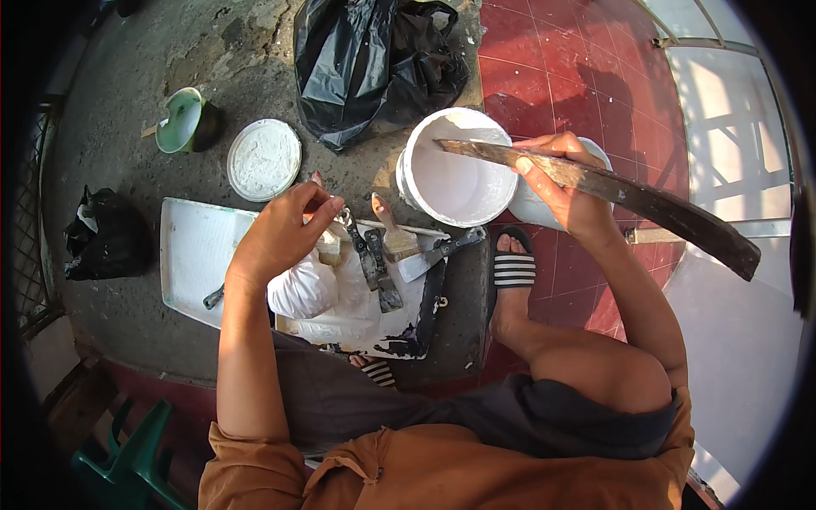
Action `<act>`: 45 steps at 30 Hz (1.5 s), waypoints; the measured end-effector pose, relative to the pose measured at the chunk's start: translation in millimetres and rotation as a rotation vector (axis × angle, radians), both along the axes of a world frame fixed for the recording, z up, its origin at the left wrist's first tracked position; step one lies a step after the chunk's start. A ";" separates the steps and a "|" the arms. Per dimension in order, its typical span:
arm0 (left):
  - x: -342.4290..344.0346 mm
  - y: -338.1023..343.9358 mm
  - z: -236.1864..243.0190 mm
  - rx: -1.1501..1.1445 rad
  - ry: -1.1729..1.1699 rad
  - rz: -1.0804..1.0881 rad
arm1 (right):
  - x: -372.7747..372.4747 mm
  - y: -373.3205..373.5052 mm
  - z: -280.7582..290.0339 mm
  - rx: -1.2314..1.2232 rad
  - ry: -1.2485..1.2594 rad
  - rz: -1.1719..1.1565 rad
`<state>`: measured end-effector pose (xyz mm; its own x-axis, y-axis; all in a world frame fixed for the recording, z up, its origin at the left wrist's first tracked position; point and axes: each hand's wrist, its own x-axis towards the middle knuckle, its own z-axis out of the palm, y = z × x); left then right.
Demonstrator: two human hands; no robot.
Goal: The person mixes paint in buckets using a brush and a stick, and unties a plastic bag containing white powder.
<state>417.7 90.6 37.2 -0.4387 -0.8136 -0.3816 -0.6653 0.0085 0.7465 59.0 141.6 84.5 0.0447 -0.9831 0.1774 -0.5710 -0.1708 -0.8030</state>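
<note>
My right hand (565, 183) is closed around a long, dark wooden stick (663, 204). The stick's narrower tip reaches over the open white bucket (463, 170), whose inside is coated with white paint or paste. My left hand (293, 225) has its fingers curled, thumb near forefinger; whatever they may hold is hidden. Just below that hand sits a bulging white plastic bag (303, 287) on a paint-stained tray (344, 327). Beside it on the tray lie a paintbrush (398, 238), a scraper (429, 259) and dark-handled putty knives (371, 259).
A paint-covered round lid (265, 160) and a green pot (183, 123) lie farther left. Black plastic bags stand at the top (365, 76) and left (109, 234). Left of the tools is a white paint tray (200, 255). Another white container (540, 204) is behind my right hand.
</note>
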 end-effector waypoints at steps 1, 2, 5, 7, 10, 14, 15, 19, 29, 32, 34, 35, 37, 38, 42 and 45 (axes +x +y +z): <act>0.1 0.1 0.7 0.001 -0.002 0.003 | -3.1 0.8 -0.1 0.001 -0.002 0.003; 0.2 -0.2 1.7 -0.001 -0.004 -0.002 | -7.7 2.8 0.2 0.025 0.039 -0.046; 1.0 -1.1 1.5 0.004 -0.008 -0.005 | -11.3 8.2 6.5 0.076 0.110 -0.100; 0.0 -1.7 0.8 0.010 -0.006 -0.011 | -6.0 12.1 9.6 0.184 -0.008 -0.115; -0.8 -1.8 -1.7 -0.001 0.015 -0.020 | 4.9 12.6 2.9 0.202 -0.175 -0.060; -2.9 -3.2 -1.5 -0.004 0.001 -0.025 | 1.6 10.8 8.4 0.046 -0.096 -0.124; -1.2 -2.5 -0.7 -0.010 -0.010 -0.027 | -1.0 10.5 14.8 0.049 -0.101 -0.117; -0.5 -2.4 -2.2 0.007 0.008 -0.014 | -15.7 13.9 42.6 -0.037 0.051 -0.190; -0.8 -2.5 -1.4 0.006 0.015 -0.020 | -13.1 17.9 45.9 -0.044 0.101 -0.187; 0.3 -2.1 -1.1 0.003 0.022 -0.011 | -5.7 16.1 40.0 0.026 0.094 -0.120; 0.2 -2.0 0.1 -0.003 0.019 -0.005 | -7.1 13.6 33.2 0.003 0.104 -0.118; -0.6 -1.8 1.0 -0.001 0.007 -0.011 | -7.5 12.7 31.7 -0.021 0.115 -0.117; 1.0 -1.1 1.0 0.002 -0.008 -0.012 | -4.6 15.5 32.6 -0.002 0.103 -0.085; 1.9 -1.2 0.6 -0.001 -0.006 -0.007 | -3.6 16.4 32.8 0.017 0.093 -0.057; -1.5 -2.0 6.5 0.013 -0.007 -0.008 | -7.7 15.8 28.4 -0.085 0.123 -0.039; 1.3 -0.4 1.0 0.009 -0.004 -0.012 | -6.8 15.3 33.6 -0.046 0.143 -0.009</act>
